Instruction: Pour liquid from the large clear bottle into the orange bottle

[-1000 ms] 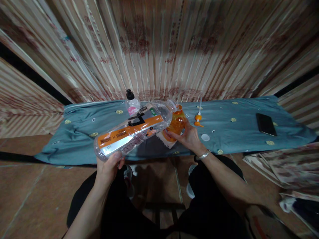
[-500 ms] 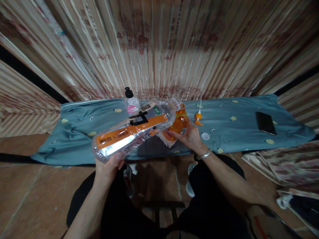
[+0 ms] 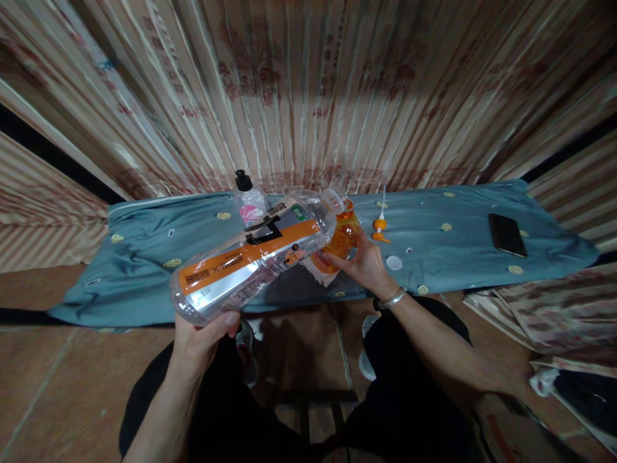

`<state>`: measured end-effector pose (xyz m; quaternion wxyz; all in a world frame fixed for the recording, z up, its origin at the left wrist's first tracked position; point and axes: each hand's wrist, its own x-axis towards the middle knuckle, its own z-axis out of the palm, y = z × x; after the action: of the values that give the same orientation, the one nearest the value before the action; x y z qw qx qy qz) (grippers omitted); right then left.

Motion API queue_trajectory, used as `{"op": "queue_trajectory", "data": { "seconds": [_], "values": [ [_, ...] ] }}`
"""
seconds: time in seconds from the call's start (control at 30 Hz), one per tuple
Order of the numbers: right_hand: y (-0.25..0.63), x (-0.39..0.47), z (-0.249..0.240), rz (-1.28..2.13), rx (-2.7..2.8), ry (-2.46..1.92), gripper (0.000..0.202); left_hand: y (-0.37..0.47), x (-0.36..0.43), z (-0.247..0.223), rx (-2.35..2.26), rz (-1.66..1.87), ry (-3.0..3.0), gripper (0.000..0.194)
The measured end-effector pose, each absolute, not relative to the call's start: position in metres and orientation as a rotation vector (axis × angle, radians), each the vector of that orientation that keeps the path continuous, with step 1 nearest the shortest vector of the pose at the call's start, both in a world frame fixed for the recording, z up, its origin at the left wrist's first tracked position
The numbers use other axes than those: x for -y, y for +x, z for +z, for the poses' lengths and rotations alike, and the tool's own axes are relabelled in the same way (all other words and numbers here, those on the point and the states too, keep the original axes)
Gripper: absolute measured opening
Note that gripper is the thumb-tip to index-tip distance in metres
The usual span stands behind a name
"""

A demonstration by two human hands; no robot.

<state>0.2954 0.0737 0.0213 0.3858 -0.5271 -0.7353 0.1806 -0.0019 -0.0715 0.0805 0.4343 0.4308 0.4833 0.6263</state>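
Left hand (image 3: 202, 335) gripped the base of a big clear bottle (image 3: 253, 257), tilted so its mouth met the orange bottle (image 3: 343, 236). Right hand (image 3: 362, 265) curled around that orange bottle at the front edge of the blue-covered table (image 3: 457, 257) (middle stretch). Pump head (image 3: 379, 226) lay just beside; phone (image 3: 506, 234) rested near the right end.

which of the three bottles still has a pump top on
The small clear bottle with the pink label, standing on the blue cloth. The big tilted bottle and the orange bottle have open necks.
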Motion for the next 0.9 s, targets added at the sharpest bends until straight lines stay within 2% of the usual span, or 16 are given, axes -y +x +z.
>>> {"op": "queue_trajectory", "data": {
  "seconds": [0.1, 0.27, 0.53, 0.8, 0.9],
  "values": [
    [0.295, -0.074, 0.021, 0.464, 1.863, -1.348, 0.082, -0.001, 0.072, 0.080, -1.268, 1.569, 1.037, 0.081],
    [0.296, -0.075, 0.020, 0.491, 1.850, -1.342, 0.082, -0.009, 0.072, 0.072, -1.344, 1.527, 1.082, 0.087],
    [0.296, -0.075, 0.020, 0.486, 1.863, -1.332, 0.084, -0.010, 0.069, 0.071, -1.380, 1.502, 1.121, 0.077],
    [0.296, -0.075, 0.021, 0.471, 1.882, -1.374, 0.079, -0.012, 0.069, 0.068, -1.369, 1.559, 1.104, 0.097],
    [0.296, -0.075, 0.021, 0.478, 1.873, -1.361, 0.077, -0.015, 0.070, 0.063, -1.391, 1.569, 1.098, 0.097]
  ]
}}
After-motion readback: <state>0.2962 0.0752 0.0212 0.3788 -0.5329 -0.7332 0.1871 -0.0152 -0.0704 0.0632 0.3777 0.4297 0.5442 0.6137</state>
